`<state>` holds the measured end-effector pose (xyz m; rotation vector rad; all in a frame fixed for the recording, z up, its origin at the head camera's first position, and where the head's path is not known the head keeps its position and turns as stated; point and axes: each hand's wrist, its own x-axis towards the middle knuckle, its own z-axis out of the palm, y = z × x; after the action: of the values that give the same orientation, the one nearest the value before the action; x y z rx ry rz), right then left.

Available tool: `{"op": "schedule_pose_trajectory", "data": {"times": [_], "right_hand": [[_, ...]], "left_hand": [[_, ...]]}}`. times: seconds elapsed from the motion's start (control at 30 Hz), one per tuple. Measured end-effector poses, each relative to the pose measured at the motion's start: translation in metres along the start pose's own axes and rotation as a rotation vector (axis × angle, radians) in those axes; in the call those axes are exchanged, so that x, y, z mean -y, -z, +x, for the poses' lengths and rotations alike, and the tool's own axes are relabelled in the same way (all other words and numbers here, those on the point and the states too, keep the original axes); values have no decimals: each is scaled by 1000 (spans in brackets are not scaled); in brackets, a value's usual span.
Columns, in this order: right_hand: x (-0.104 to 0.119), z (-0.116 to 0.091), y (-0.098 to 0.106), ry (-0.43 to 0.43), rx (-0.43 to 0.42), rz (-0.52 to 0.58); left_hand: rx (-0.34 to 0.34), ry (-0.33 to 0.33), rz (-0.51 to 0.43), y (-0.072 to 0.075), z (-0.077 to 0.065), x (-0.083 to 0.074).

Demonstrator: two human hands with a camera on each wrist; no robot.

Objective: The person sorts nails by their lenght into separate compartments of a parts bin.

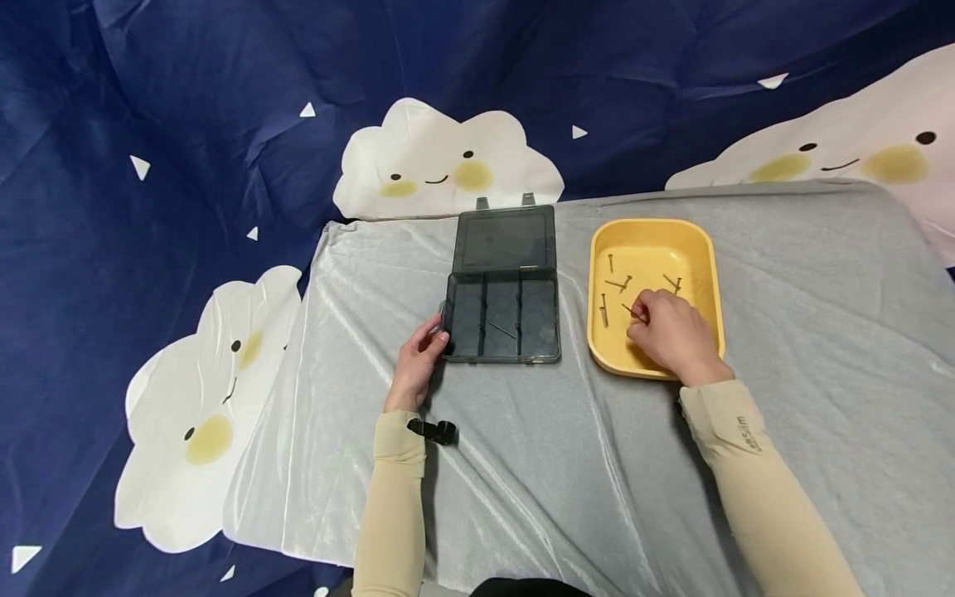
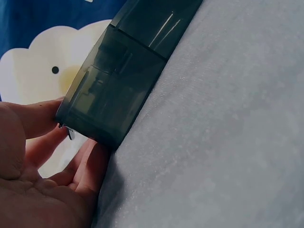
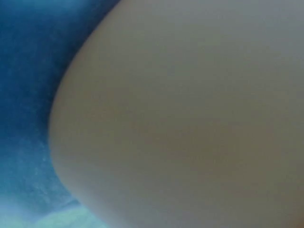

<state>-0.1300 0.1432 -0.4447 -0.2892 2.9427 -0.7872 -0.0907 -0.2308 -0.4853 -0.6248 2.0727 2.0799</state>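
On the grey cloth a dark see-through compartment box [image 1: 464,311] stands with its lid [image 1: 505,238] folded back. My left hand [image 1: 418,365] grips the box's left side near the front corner; in the left wrist view the thumb lies at the top edge, the fingers lower on the wall. One screw [image 1: 502,330] lies slanted in the middle compartment. Inside the yellow tray [image 1: 656,226], my right hand [image 1: 675,336] pinches a screw [image 1: 631,313] between thumb and fingertips. Several loose screws [image 1: 611,263] lie around it on the tray's floor. A blurred, pale surface fills most of the right wrist view.
The tray stands to the right of the box, with a strip of grey cloth [image 1: 578,431] between them. Behind the table hangs a dark blue curtain [image 1: 246,75] with cloud faces. A black strap [image 1: 433,430] circles my left sleeve.
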Motion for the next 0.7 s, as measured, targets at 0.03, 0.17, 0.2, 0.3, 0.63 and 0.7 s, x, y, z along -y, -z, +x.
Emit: {"op": "schedule_pose_trajectory", "data": {"times": [0.03,0.17,0.2,0.3,0.63,0.7], "right_hand": [[0,0,1,-3,-4,5],[3,-1,5,12,-27,10],[4,-1,6,20,-33,11],[7,-2,11,54,-53,17],[20,-6,21,127,-176,51],[23,-7,23,138,-194,71]], "left_hand": [[2,0,2,-1,-2,-3],[4,-7,7,-4,-10,-12],[6,-6,4,-3,-10,-12],[-15,-19,8,-2,-4,-3],[-37,-27,11,0,6,10],[-39,-26,11,0,6,11]]}}
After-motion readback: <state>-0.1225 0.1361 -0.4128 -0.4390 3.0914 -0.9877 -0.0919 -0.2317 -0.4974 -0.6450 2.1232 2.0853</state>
